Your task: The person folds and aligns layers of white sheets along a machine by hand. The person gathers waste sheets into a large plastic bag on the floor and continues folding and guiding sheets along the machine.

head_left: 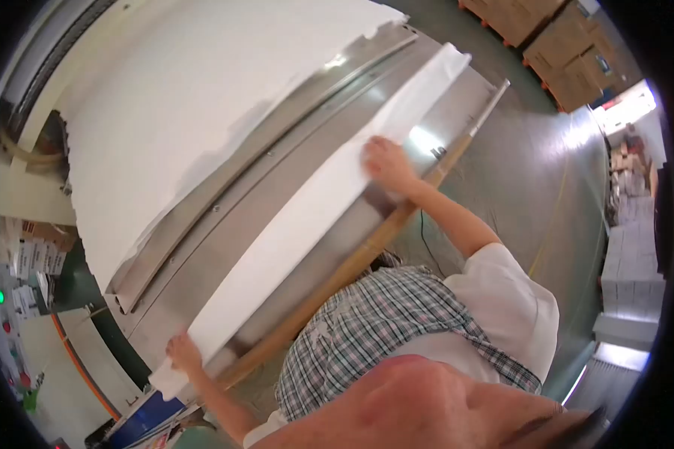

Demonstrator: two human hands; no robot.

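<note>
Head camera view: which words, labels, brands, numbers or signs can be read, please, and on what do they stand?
No text can be read.
White cartons at left: dark print, too small and blurred.
Brown boxes at top right: small patches, too blurred.
White strip: no print visible.

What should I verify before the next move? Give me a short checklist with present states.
1. Left hand on the white strip, near its end: ok.
2. Right hand on the strip, farther along: ok.
3. Strip apart from the large white sheet: ok.
4. Strip apart from the long pole: ok.
5. Large sheet's edges straight: not ok, they look wavy.
6. Strip's underside flat: cannot tell, hidden.
</note>
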